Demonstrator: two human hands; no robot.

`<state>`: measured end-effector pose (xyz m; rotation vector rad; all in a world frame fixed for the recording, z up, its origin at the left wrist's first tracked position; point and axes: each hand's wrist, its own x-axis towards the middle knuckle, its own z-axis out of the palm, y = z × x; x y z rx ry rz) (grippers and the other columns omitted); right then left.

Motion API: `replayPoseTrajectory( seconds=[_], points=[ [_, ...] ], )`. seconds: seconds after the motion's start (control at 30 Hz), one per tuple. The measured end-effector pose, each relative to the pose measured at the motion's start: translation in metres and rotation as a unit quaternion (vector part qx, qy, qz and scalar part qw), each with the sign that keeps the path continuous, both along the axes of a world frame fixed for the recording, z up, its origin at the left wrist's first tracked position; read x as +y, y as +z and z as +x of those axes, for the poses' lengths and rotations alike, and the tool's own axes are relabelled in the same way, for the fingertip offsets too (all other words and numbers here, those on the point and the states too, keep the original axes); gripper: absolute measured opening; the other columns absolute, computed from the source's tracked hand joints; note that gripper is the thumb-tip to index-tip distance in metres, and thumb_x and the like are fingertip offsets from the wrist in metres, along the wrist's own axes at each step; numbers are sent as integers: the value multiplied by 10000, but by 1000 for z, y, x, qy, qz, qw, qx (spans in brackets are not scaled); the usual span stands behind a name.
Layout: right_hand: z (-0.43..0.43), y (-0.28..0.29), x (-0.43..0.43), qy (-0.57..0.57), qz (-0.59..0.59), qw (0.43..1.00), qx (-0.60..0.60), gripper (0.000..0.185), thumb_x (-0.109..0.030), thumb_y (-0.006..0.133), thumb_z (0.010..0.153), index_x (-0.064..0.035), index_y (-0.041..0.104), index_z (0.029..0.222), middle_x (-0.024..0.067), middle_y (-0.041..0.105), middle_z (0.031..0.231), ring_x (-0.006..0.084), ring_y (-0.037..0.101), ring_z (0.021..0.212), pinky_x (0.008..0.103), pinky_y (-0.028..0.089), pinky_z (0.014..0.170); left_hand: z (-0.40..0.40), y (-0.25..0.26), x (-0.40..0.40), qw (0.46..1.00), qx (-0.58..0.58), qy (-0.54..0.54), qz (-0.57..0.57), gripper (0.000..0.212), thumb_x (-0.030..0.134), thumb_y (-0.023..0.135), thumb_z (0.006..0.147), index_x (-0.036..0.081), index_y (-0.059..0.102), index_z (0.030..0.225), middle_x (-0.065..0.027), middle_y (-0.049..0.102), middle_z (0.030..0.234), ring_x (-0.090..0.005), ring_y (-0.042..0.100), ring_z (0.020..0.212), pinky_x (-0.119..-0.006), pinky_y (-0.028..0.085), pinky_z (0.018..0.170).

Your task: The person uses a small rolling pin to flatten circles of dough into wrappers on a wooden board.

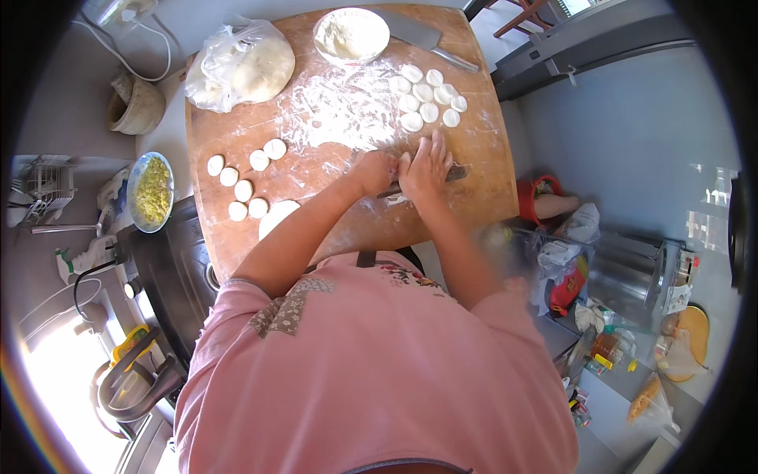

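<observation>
My left hand (374, 170) and my right hand (427, 169) are side by side over a dark rolling pin (456, 173) near the board's right front. The right palm lies on the pin with its fingers stretched forward; the left fingers are curled at its other side. What lies under the hands is hidden. Flattened dough pieces (423, 93) lie in a group beyond the right hand. Round dough pieces (243, 190) are spread at the left, and a larger white dough disc (277, 217) is partly covered by my left forearm. Flour (331, 112) dusts the middle of the wooden board (349, 228).
A bowl of flour (352, 37) and a cleaver (414, 31) stand at the far edge. Bagged dough (249, 68) sits at the back left. Left of the board are a stone mortar (145, 106) and a bowl of chopped filling (152, 192); a red bin (527, 201) is at the right.
</observation>
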<state>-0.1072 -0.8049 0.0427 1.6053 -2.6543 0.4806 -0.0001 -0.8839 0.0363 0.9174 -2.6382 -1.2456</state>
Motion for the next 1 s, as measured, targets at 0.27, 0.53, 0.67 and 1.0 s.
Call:
replayPoseTrajectory(
  seconds=[0.27, 0.53, 0.67, 1.0],
  points=[
    [3, 1, 22, 47, 18, 998, 21, 565, -219, 486, 689, 84, 345, 1145, 230, 315, 1223, 338, 289, 1145, 450, 182, 948, 5, 16, 23, 997, -29, 67, 17, 146, 136, 551, 657, 30, 564, 756, -175, 563, 706, -321, 546, 685, -359, 438, 631],
    [6, -3, 51, 53, 67, 996, 17, 608, -221, 504, 688, 93, 303, 1168, 222, 288, 1244, 329, 263, 1160, 446, 179, 947, 13, 12, 12, 996, -90, -6, 7, 222, 216, 516, 721, 21, 579, 807, -179, 579, 761, -306, 560, 746, -371, 436, 695],
    [4, 2, 31, 44, 37, 998, 16, 592, -220, 506, 693, 93, 317, 1158, 226, 298, 1236, 331, 265, 1158, 441, 188, 942, 7, 16, 26, 992, -69, 100, 37, 249, 252, 522, 723, 13, 564, 780, -194, 566, 689, -328, 555, 708, -380, 439, 659],
    [4, -9, 73, 64, 52, 996, 38, 573, -240, 463, 705, 86, 327, 1157, 222, 309, 1230, 339, 267, 1154, 459, 165, 950, 12, 24, 26, 991, -104, 76, 44, 212, 240, 552, 708, 40, 588, 768, -169, 575, 793, -307, 555, 771, -384, 434, 694]
  ],
)
